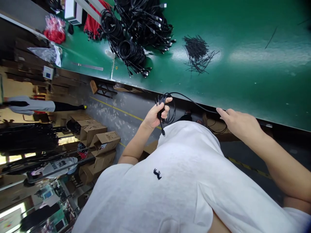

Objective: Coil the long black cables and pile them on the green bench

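Observation:
My left hand (156, 113) is closed around several loops of a black cable (171, 111), with one plug end hanging below the fingers. From the loops a single strand arcs to the right along the table edge to my right hand (239, 124), whose thumb and fingers pinch it. Past the right hand, more of the cable droops below the edge. On the green table, ahead of both hands, lies a pile of short black ties (196, 51). To its left is a large heap of coiled black cables (145, 26) with metal plugs.
Red cables (93, 26) and a bagged pink-red bundle (55, 29) lie farther left on the green table (243, 77). Cardboard boxes (104, 142) stand on the floor at left. Another person (36, 105) is in the aisle. A wooden stool (102, 89) is near the table.

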A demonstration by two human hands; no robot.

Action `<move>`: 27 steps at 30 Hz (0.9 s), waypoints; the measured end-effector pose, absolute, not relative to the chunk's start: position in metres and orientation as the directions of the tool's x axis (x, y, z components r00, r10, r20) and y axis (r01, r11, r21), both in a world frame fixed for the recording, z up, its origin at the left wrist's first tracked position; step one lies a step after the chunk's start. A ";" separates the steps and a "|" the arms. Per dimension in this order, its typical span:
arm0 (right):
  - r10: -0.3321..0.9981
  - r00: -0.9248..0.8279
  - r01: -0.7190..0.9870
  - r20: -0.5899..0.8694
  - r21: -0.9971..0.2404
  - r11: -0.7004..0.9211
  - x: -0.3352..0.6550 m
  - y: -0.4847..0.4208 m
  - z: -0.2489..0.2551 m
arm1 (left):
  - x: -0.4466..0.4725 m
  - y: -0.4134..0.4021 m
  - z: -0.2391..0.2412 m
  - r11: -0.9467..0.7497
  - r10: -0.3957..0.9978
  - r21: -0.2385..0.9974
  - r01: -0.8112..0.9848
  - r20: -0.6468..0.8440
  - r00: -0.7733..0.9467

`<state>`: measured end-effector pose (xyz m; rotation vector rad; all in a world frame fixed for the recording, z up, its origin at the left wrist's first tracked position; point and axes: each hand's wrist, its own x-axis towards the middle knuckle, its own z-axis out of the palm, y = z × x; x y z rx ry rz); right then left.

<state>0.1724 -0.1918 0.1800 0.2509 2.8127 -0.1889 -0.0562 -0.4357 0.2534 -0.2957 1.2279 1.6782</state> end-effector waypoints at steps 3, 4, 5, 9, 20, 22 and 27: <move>0.200 -0.926 0.268 -0.320 -0.185 0.945 0.173 -0.179 0.180 | -0.060 -0.437 0.259 0.011 0.570 0.610 -0.792 -0.655 -0.496; 0.224 -0.920 0.300 -0.323 -0.209 0.931 0.174 -0.174 0.179 | -0.061 -0.437 0.261 -0.003 0.569 0.616 -0.788 -0.647 -0.507; 0.248 -0.911 0.329 -0.328 -0.218 0.919 0.176 -0.169 0.178 | -0.063 -0.438 0.263 -0.018 0.566 0.620 -0.785 -0.641 -0.519; 0.256 -0.901 0.310 -0.351 -0.105 0.945 0.181 -0.168 0.188 | -0.066 -0.441 0.260 0.007 0.547 0.625 -0.781 -0.656 -0.520; -0.351 -0.934 -0.321 -0.061 -0.286 0.903 0.120 -0.221 0.228 | -0.025 -0.403 0.206 0.417 0.829 0.812 -0.408 -0.524 -0.195; -0.313 -0.949 -0.305 0.021 -0.295 0.906 0.113 -0.213 0.228 | -0.018 -0.400 0.206 0.479 0.848 0.815 -0.327 -0.525 -0.067; -0.027 -0.994 -0.076 0.106 -0.492 0.867 0.135 -0.194 0.221 | -0.016 -0.402 0.217 0.510 0.838 0.738 -0.442 -0.542 0.061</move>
